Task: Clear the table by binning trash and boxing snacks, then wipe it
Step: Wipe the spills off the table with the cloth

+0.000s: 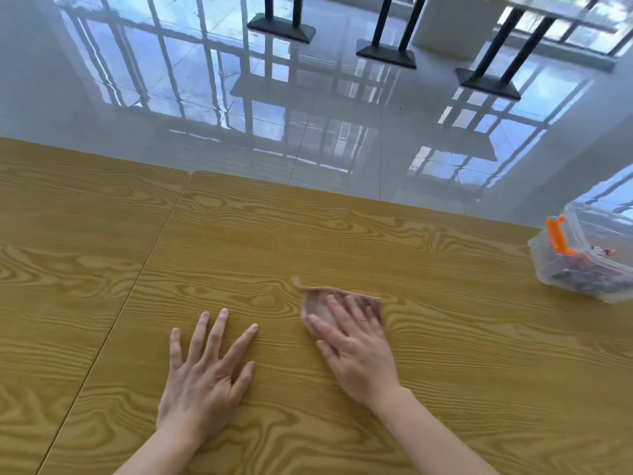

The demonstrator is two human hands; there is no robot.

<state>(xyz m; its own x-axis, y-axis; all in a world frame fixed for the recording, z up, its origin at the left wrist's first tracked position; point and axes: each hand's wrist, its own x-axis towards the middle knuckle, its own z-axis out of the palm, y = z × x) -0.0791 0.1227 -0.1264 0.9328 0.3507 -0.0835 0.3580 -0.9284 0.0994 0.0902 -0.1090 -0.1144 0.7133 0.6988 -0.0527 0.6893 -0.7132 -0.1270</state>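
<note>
Yellow-brown wood-grain laminate covers the table [445,354], smooth and faintly glossy. A thin seam [137,279] runs from the near edge toward the far edge where two tops with rounded corners butt together. A small pinkish-brown cloth [317,301], soft, blurred and roughly four-sided with one corner flicked up, lies flat on the right-hand top, about midway between its far and near edges. The right hand [356,354] lies on it with fingers straight and close together, pressing down rather than gripping. The left hand [205,375] rests palm-down on bare laminate just beside it, fingers spread wide and holding nothing. Bare surface stretches around both hands to the seam and the far edge. At the right edge sits a clear plastic box [582,269] with an orange latch [556,240] and wrapped items inside. Beyond the far edge, shiny pale floor tiles [308,114] mirror window bars.
</note>
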